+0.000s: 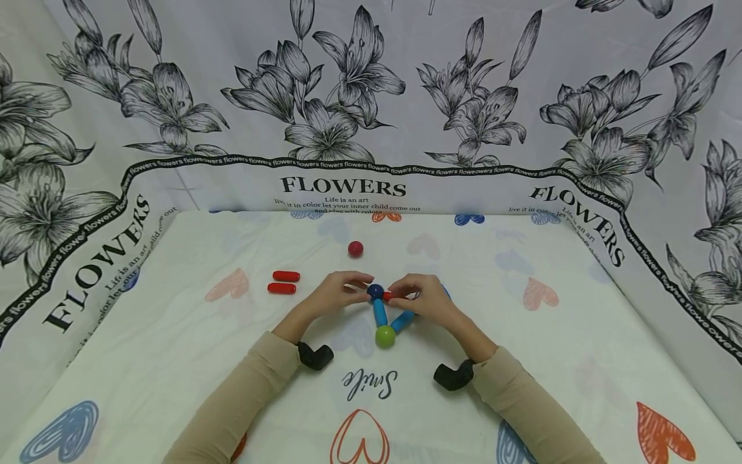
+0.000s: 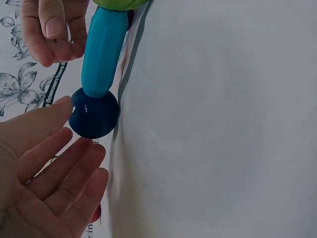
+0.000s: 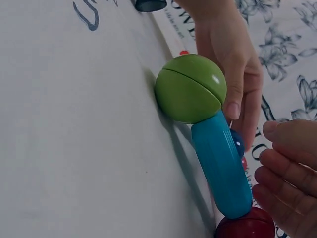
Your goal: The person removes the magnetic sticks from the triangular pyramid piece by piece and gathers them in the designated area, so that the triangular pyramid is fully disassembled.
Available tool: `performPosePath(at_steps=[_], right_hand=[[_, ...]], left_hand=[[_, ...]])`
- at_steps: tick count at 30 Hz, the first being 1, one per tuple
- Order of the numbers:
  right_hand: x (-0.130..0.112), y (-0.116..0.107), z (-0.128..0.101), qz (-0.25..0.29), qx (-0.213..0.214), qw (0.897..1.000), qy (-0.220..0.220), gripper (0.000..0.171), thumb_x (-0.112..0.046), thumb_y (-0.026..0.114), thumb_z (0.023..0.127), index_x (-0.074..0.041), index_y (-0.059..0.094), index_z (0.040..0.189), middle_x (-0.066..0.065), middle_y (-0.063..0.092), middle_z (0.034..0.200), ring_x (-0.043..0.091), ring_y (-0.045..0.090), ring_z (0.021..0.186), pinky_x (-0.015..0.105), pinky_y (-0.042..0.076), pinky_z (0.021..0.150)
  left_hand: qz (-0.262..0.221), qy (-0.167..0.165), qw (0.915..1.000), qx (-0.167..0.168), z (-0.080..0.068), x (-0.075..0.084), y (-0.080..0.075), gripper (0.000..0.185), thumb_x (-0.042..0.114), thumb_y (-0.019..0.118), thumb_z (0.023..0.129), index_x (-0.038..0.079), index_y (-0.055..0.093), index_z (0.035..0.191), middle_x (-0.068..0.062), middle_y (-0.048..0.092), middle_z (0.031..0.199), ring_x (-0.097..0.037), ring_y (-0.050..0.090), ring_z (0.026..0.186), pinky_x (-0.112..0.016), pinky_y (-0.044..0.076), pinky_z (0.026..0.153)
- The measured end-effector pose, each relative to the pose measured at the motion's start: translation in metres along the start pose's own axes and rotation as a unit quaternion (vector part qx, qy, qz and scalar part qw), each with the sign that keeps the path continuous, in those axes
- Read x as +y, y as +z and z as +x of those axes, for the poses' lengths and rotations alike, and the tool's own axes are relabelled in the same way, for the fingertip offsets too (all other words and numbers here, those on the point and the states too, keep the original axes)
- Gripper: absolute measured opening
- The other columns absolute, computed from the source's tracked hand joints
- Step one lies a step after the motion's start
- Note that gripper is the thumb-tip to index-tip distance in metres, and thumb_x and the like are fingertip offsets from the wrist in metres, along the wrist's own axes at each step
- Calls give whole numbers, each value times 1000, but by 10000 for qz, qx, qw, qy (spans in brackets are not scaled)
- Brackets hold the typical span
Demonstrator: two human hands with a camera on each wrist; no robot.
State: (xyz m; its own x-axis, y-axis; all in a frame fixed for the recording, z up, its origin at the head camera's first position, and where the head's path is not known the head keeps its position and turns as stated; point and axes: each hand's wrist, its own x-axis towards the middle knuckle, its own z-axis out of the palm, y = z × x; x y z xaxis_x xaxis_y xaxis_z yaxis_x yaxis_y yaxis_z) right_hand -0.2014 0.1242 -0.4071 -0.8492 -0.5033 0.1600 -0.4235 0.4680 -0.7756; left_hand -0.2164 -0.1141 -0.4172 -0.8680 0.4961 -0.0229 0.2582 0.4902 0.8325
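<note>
In the head view, a toy figure of rods and balls is seen on the table (image 1: pixel 174 361) near its middle: a green ball (image 1: pixel 385 336) lies nearest the person, and two blue rods (image 1: pixel 379 312) rise from it in a V. At the top of the left rod sits a navy ball (image 1: pixel 375 291), which is touched by the fingertips of the left hand (image 1: pixel 336 293). A short red rod (image 1: pixel 387 296) just right of the navy ball is pinched by the curled fingers of the right hand (image 1: pixel 426 298), which covers the top of the other blue rod. Beyond the navy ball a loose red ball (image 1: pixel 355 249) is seen, and well to its left two red rods (image 1: pixel 284 282) lie side by side. In the left wrist view, the navy ball (image 2: pixel 94 113) is joined to a blue rod (image 2: pixel 102 49); the left hand (image 2: pixel 42 173) is held with straight, slightly spread fingers, the thumb tip touching the ball, while the right hand (image 2: pixel 49 29) is seen curled beside the rod. In the right wrist view, the green ball (image 3: pixel 190 88) is joined to a blue rod (image 3: pixel 223 166) ending at a dark red ball (image 3: pixel 245 225); the right hand (image 3: pixel 290 173) is seen with bent fingers just beside that rod, though what is clamped there cannot be told
</note>
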Motion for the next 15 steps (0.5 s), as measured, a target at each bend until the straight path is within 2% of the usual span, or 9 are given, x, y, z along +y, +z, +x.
performPosePath(at_steps=[3,8,15], right_hand=[[2,0,3,42,110,9997,221,26,-17,74,84,-3,72,106,13,73,102,27,68,96,41,58,88],[6,2,9,-54,-6,9982,599,28,-17,74,84,-2,71,109,14,72,105,25,67,97,38,59,89],[9,6,16,-465,-207,9962,704,27,-16,74,84,-4,72,108,13,74,101,21,67,91,33,59,84]], left_hand=[[34,-48,9999,-83,4,-1,2,42,13,65,91,2,57,131,-17,63,131,-31,63,117,-42,51,103],[194,-73,9997,-162,8,-1,3,42,14,65,92,3,58,131,-17,64,129,-29,62,117,-41,50,104],[299,-170,9992,-222,10,1,3,40,14,64,92,4,59,131,-16,66,125,-28,63,115,-39,52,103]])
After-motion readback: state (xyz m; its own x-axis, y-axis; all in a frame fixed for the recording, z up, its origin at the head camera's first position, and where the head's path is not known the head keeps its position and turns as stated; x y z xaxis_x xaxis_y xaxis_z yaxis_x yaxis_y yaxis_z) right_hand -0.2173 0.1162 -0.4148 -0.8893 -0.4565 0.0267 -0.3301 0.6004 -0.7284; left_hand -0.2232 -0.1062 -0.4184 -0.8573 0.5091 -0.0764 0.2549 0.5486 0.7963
